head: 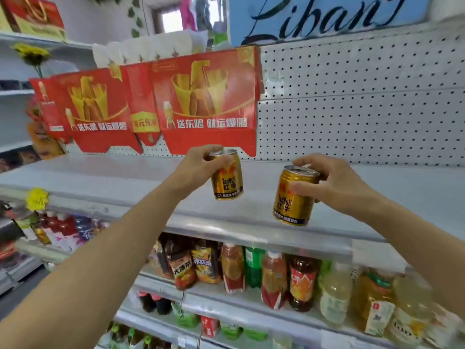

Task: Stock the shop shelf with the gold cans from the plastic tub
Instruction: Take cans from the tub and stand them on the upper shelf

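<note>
- The person's left hand [201, 161] grips a gold Red Bull can [226, 175] near its top, fingers curled over the rim and thumb round the side.
- That can is about upright, label towards us, held above the grey shop shelf [100, 182]; I cannot tell whether its base touches the board.
- The right hand [334, 182] pinches a second gold can [295, 195] at its upper part, fingers over the lid edge, thumb across the front.
- This second can tilts a little, its bottom towards the shelf's front lip, and is nearer to us than the first one.
- The two cans are apart, side by side, the left one deeper over the shelf.
- Both bare forearms reach up from the lower corners.
- Behind the shelf stands a white pegboard back panel [364, 102].
- Two red cardboard gift cartons [206, 104] with gold bottle pictures stand at the rear of the shelf, left of the cans and beyond them.
- A blue sign [327, 18] with dark script sits on top of the unit.
- On the shelf below stand bottled drinks [274, 280], orange, brown, green and pale yellow.
- A yellow star-shaped tag [37, 199] is clipped on the shelf's front edge at the left.
- The plastic tub is out of view.
</note>
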A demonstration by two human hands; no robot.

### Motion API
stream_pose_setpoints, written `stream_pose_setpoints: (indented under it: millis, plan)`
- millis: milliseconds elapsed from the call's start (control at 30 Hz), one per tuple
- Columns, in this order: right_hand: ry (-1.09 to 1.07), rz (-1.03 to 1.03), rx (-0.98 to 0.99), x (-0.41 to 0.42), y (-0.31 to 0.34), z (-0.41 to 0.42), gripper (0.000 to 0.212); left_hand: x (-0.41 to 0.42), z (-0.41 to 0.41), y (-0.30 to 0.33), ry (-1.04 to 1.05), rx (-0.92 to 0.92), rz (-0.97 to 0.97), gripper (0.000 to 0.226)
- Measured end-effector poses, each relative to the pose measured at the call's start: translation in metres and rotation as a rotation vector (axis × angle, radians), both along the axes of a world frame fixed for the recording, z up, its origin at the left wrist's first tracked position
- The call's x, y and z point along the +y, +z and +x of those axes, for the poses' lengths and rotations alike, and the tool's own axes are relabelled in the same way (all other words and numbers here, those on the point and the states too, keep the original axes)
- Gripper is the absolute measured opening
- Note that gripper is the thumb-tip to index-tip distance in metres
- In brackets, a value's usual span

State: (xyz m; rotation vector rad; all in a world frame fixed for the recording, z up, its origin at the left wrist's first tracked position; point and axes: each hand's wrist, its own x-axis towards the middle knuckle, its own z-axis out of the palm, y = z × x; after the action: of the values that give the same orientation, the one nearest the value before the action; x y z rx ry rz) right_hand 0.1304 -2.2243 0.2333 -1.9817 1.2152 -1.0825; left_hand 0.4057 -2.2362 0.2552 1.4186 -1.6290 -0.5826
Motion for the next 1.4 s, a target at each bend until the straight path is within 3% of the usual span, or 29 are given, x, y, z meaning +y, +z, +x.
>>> stream_pose_setpoints:
  millis: [167, 400, 500, 733, 900, 1100, 1233, 1400]
  plan:
    - [-0.083, 0.011, 0.058, -0.053, 0.002, 0.039, 0.052, -0.092, 0.046, -0.005, -0.026, -0.062, 0.045, 0.049]
    - [-0.087, 0.054, 0.102, -0.084, 0.006, 0.072, 0.059, -0.143, 0.064, -0.026, -0.130, -0.076, 0.068, 0.032]
    - [-0.100, 0.058, 0.125, -0.100, 0.008, 0.087, 0.058, -0.162, 0.074, -0.033, -0.156, -0.073, 0.062, 0.039]
    - [-0.109, 0.042, 0.261, -0.140, 0.005, 0.119, 0.065, -0.182, 0.088, -0.035, -0.190, -0.165, 0.048, 0.060]
    - [-0.076, 0.082, 0.287, -0.163, 0.002, 0.131, 0.065, -0.182, 0.092, -0.038, -0.230, -0.276, -0.098, 0.040]
    - [-0.051, 0.137, 0.304, -0.167, 0.001, 0.136, 0.056, -0.175, 0.088, -0.037, -0.198, -0.401, -0.124, 0.045]
    - [-0.148, 0.025, 0.414, -0.146, -0.006, 0.136, 0.066, -0.152, 0.076, -0.035, -0.094, -0.562, -0.217, 0.058]
    - [-0.373, -0.331, 0.491, -0.075, -0.025, 0.110, 0.062, -0.087, 0.037, -0.047, -0.069, -0.608, -0.488, 0.070]
